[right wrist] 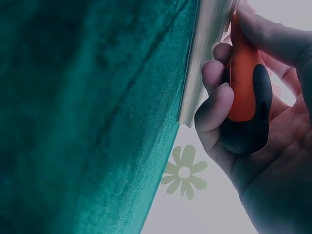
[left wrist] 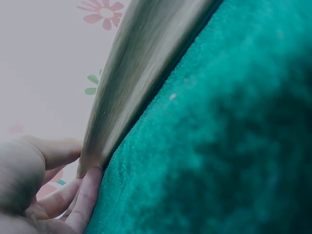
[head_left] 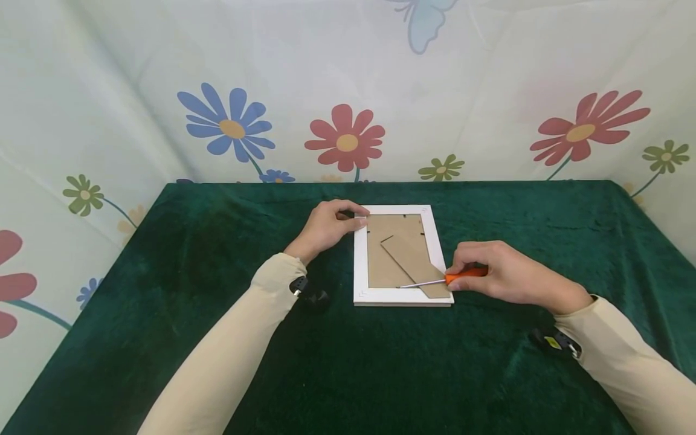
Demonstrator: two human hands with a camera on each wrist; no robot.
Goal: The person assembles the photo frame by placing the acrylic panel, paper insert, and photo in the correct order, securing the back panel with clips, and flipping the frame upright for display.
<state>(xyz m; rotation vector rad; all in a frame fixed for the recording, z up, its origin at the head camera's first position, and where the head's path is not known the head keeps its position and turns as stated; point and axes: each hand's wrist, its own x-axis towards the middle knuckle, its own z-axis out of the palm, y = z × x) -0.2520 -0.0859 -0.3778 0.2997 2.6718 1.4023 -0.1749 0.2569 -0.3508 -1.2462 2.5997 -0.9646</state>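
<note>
A white picture frame (head_left: 361, 266) lies back side up on the green cloth, its brown backing board (head_left: 397, 228) showing, with small dark tabs along the inner edge. A folded-flat easel stand (head_left: 415, 257) slants across the board. With thumb and fingers my left hand (head_left: 328, 226) grips the frame's far left corner; the left wrist view shows them at the frame's side edge (left wrist: 126, 83). My right hand (head_left: 508, 275) holds a screwdriver by its orange and black handle (right wrist: 246, 83). The screwdriver's thin metal shaft (head_left: 424, 284) reaches over the stand to the near inner edge of the frame.
Dark green plush cloth (head_left: 337, 368) covers the table. Behind it hangs a pale curtain (head_left: 467, 90) printed with flowers and a butterfly. Each wrist wears a small black camera on a strap (head_left: 298, 285).
</note>
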